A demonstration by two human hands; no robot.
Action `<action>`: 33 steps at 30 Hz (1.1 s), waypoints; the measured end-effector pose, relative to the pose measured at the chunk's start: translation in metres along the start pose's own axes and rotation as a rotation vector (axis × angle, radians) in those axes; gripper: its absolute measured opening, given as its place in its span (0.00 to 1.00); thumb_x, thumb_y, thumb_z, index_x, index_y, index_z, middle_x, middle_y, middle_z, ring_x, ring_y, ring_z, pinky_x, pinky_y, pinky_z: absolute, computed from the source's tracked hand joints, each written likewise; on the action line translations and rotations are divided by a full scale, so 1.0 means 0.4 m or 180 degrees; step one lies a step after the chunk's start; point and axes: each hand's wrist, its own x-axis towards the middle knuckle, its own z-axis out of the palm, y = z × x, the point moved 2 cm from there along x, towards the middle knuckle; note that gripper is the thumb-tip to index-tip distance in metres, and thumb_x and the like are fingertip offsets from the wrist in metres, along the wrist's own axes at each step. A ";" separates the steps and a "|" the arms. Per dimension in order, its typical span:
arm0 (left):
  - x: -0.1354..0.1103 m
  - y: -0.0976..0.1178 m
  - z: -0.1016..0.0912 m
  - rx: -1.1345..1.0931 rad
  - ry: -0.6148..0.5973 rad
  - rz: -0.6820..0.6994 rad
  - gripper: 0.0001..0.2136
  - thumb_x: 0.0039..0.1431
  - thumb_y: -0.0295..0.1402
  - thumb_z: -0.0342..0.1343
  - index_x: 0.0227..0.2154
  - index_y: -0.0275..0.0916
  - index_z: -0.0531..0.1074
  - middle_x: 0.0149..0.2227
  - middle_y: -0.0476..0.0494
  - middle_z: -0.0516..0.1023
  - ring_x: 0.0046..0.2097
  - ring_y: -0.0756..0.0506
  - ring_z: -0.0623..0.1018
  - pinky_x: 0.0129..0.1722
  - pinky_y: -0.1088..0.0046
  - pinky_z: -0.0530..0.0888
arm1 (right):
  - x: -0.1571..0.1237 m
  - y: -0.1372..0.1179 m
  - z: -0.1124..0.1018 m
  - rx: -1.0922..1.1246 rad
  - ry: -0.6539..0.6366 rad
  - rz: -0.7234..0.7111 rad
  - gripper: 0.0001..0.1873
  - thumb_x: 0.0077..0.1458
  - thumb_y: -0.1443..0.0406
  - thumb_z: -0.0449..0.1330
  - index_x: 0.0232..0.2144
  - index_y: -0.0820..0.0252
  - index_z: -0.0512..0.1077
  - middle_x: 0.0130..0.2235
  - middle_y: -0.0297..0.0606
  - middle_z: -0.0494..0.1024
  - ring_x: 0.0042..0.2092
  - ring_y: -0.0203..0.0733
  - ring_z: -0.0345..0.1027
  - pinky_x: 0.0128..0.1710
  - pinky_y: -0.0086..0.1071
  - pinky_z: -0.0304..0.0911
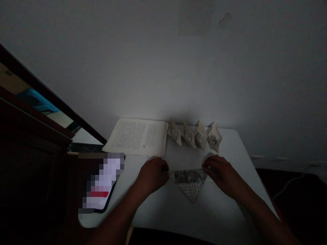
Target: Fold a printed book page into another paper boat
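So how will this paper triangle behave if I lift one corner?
The paper triangle looks like thin printed page, so probably light and floppy. Its layers may spring open once the left hand and right hand leave its top corners.

Four folded paper boats (189, 137), one paper triangle (190, 185), one open book (138, 136), two hands (152, 175) (221, 173)

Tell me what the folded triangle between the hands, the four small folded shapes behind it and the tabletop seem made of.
Folded triangle of printed paper: thin matte book or newsprint paper, judging by grey print and sharp creases. Four small folded shapes: seemingly the same printed paper, standing creased. White tabletop: smooth, evenly white, probably laminate or plastic; dim light leaves it open.
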 end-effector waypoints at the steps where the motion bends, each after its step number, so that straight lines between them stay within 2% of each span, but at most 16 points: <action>1: 0.000 -0.001 0.000 -0.0019 -0.0007 0.0003 0.07 0.46 0.28 0.53 0.30 0.39 0.73 0.33 0.46 0.74 0.39 0.45 0.72 0.38 0.71 0.67 | -0.003 0.003 -0.005 -0.0009 -0.0005 -0.0026 0.10 0.57 0.63 0.52 0.36 0.57 0.73 0.39 0.41 0.73 0.42 0.45 0.65 0.43 0.39 0.60; 10: 0.001 -0.009 0.007 -0.0091 0.0058 0.0008 0.06 0.47 0.29 0.52 0.28 0.39 0.73 0.32 0.46 0.73 0.37 0.45 0.72 0.37 0.71 0.67 | -0.021 0.029 -0.018 0.0101 -0.0093 -0.0207 0.09 0.55 0.66 0.53 0.36 0.56 0.73 0.41 0.41 0.73 0.44 0.45 0.65 0.45 0.40 0.60; 15: -0.004 -0.011 0.005 -0.0053 0.0086 0.0139 0.05 0.46 0.28 0.54 0.28 0.39 0.73 0.32 0.46 0.72 0.37 0.45 0.72 0.38 0.71 0.66 | -0.020 0.035 -0.018 0.0708 -0.0133 0.0118 0.08 0.56 0.64 0.52 0.36 0.57 0.71 0.38 0.39 0.75 0.41 0.43 0.68 0.43 0.36 0.63; 18: 0.002 0.013 -0.003 -0.0254 -0.0081 0.0492 0.07 0.47 0.32 0.56 0.31 0.39 0.73 0.33 0.46 0.73 0.39 0.45 0.72 0.40 0.71 0.67 | -0.011 0.018 -0.019 0.1224 -0.0288 0.0422 0.10 0.56 0.61 0.52 0.37 0.56 0.71 0.37 0.37 0.77 0.39 0.42 0.70 0.39 0.34 0.65; 21: 0.033 0.051 -0.013 -0.0602 -0.0170 0.0744 0.12 0.48 0.36 0.58 0.37 0.39 0.73 0.37 0.45 0.74 0.40 0.45 0.72 0.41 0.72 0.67 | 0.012 -0.021 -0.024 0.1587 -0.0425 0.0439 0.10 0.55 0.61 0.54 0.36 0.57 0.72 0.37 0.37 0.77 0.39 0.42 0.71 0.40 0.34 0.65; 24: 0.080 0.085 -0.005 -0.1072 -0.0583 0.1003 0.13 0.54 0.40 0.53 0.37 0.39 0.74 0.36 0.46 0.77 0.37 0.47 0.74 0.38 0.73 0.68 | 0.042 -0.053 -0.020 0.1908 -0.0557 0.0474 0.10 0.53 0.61 0.56 0.35 0.59 0.73 0.35 0.38 0.77 0.37 0.42 0.70 0.37 0.33 0.64; 26: 0.108 0.096 0.007 -0.1450 -0.0794 0.1153 0.12 0.57 0.38 0.50 0.36 0.37 0.75 0.33 0.46 0.77 0.35 0.48 0.75 0.35 0.75 0.67 | 0.058 -0.057 -0.007 0.2257 -0.0596 0.0535 0.10 0.52 0.61 0.59 0.36 0.60 0.73 0.31 0.37 0.76 0.32 0.38 0.68 0.31 0.30 0.63; 28: 0.126 0.095 0.020 -0.1775 -0.0782 0.1163 0.11 0.57 0.37 0.51 0.34 0.35 0.75 0.30 0.47 0.77 0.33 0.49 0.74 0.32 0.76 0.67 | 0.068 -0.047 0.013 0.2778 -0.0464 0.0686 0.11 0.50 0.61 0.61 0.36 0.60 0.74 0.27 0.34 0.75 0.26 0.35 0.65 0.26 0.29 0.62; 31: 0.133 0.083 0.035 -0.2228 -0.0582 0.1073 0.11 0.56 0.36 0.51 0.32 0.34 0.74 0.28 0.48 0.75 0.30 0.50 0.72 0.30 0.77 0.66 | 0.069 -0.028 0.049 0.4001 -0.0134 0.0943 0.11 0.50 0.60 0.61 0.35 0.60 0.75 0.24 0.33 0.73 0.25 0.34 0.64 0.26 0.30 0.63; 33: 0.129 0.078 0.041 -0.2401 -0.0417 0.0979 0.11 0.56 0.36 0.52 0.30 0.34 0.73 0.27 0.48 0.74 0.30 0.50 0.71 0.30 0.77 0.66 | 0.065 -0.025 0.072 0.4530 -0.0109 0.1058 0.10 0.48 0.61 0.63 0.33 0.60 0.76 0.24 0.33 0.73 0.25 0.35 0.66 0.27 0.32 0.65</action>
